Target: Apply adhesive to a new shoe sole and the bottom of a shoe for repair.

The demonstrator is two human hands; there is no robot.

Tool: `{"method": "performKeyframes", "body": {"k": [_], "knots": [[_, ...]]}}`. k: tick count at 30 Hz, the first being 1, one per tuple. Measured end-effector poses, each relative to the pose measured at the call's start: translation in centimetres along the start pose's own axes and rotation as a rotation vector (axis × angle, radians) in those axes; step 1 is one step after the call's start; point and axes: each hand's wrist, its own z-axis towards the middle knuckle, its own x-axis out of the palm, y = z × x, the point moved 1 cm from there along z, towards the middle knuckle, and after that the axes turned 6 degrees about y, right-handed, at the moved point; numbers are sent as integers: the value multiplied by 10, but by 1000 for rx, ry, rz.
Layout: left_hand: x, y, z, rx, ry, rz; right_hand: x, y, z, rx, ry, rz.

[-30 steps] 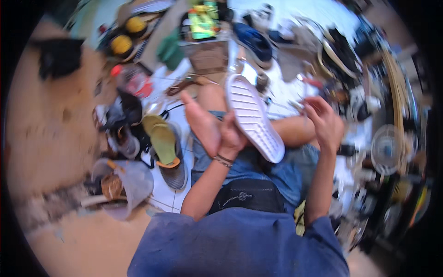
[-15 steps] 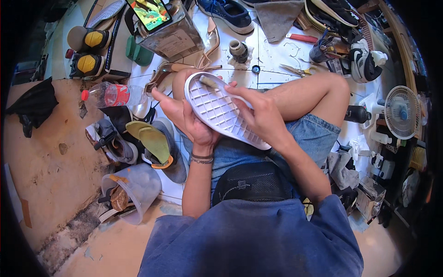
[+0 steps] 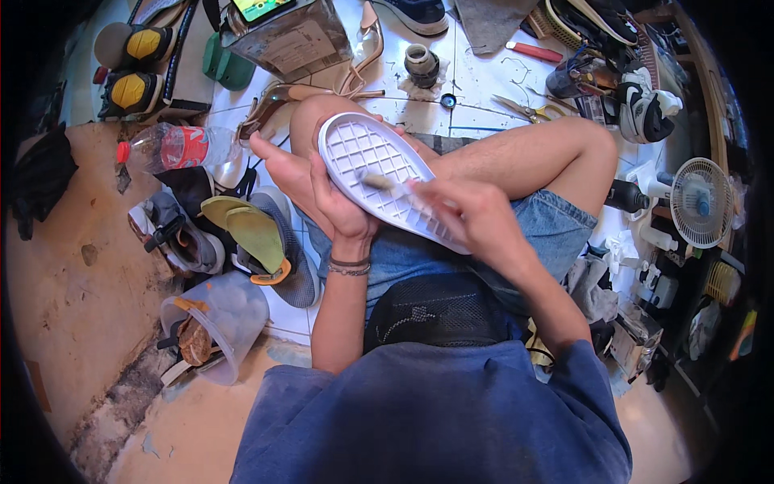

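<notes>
A white shoe sole (image 3: 379, 153) with a raised grid on its upward face lies tilted over my lap. My left hand (image 3: 345, 208) grips it from the left side, its palm and fingers passing under the sole. With my right hand (image 3: 480, 211), blurred by motion, I hold a small brush (image 3: 377, 182). The brush's pale brownish tip is at the middle of the grid; its handle is mostly hidden by my fingers. An uncapped small dark jar (image 3: 421, 66) with a crusty neck stands on the tiles beyond my crossed legs.
To my left are a plastic bottle (image 3: 173, 148), shoes, an olive insole (image 3: 246, 230) and a translucent bucket (image 3: 234, 327). A metal can (image 3: 294, 44), a heeled sandal (image 3: 282, 101), pliers (image 3: 528, 109) and a red-handled tool (image 3: 534, 52) lie ahead. A fan (image 3: 700, 202) stands right.
My right hand has drawn the brush from the sole's far end toward its middle, nearer to me. My left hand still holds the sole, and the whole view has shifted slightly.
</notes>
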Motion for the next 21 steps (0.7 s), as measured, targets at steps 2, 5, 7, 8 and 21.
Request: {"method": "performKeyframes", "body": {"k": [2,5,7,8,21], "knots": [[4,4,-3,-15,-17,0,-10,-19,6,192,-49,-101],[0,5,-3,-36,-39,1,9,-14,34,136,-129,-65],[-6,6,3,-47,-61,4,16,11,33,108,-53,-40],[-7,6,3,-50,-69,4,19,18,22,53,-28,-112],[-16,10,3,-71,-143,8,17,11,-16,10,-60,-74]]}}
